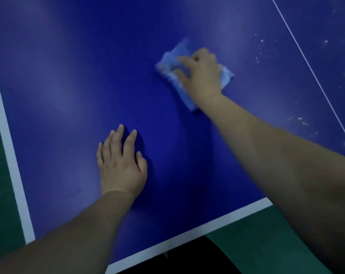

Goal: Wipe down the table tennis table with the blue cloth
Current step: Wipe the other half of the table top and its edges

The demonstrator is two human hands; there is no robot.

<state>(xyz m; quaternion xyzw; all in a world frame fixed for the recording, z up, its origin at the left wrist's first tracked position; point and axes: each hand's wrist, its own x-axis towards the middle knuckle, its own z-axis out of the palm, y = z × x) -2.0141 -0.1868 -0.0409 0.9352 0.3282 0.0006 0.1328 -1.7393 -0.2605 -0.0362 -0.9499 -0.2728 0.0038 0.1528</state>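
The table (69, 80) lies under both hands. The right hand (202, 76) presses down on the cloth (178, 56), fingers seemingly curled into it, though blurred. The left hand (121, 163) rests flat, fingers spread, nearer the table's edge. White specks (302, 119) lie right of the cloth.

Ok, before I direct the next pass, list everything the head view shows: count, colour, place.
table tennis table: one, dark blue top, fills most of the view
white edge lines: two, along the left and near edges, meeting at the near-left corner
thin white centre line: one, running diagonally at upper right
white specks: many, scattered on the top on both sides of the centre line
blue cloth: one, light blue, bunched, on the top right of centre
green floor: beyond the table's edges
left hand: flat on the table, fingers spread, near the middle
right hand: on the cloth, fingers curled over it
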